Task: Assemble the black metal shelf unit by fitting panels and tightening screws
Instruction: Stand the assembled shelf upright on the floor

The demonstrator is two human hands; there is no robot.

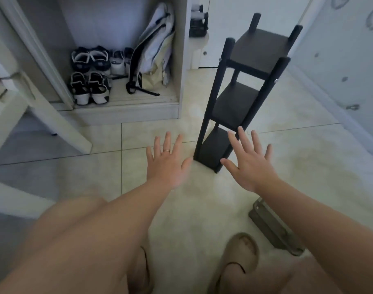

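The black shelf unit [234, 107] is seen standing upright on the tiled floor [298, 166], with three shelves fixed between four posts. It stands just beside an open cupboard [181, 85], in which shoes [90, 88] and a backpack [153, 49] are kept. The left hand [167, 166] and the right hand [250, 166] are held out flat, fingers [166, 143] spread straight, nothing gripped. The right hand overlaps the lowest shelf in view; contact cannot be told. A grey flat piece [272, 228] lies near the slippered feet [240, 255].

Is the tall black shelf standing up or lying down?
Standing up. The black metal shelf unit rests its base on the pale tiled floor, posts pointing up, three panels stacked one above another.
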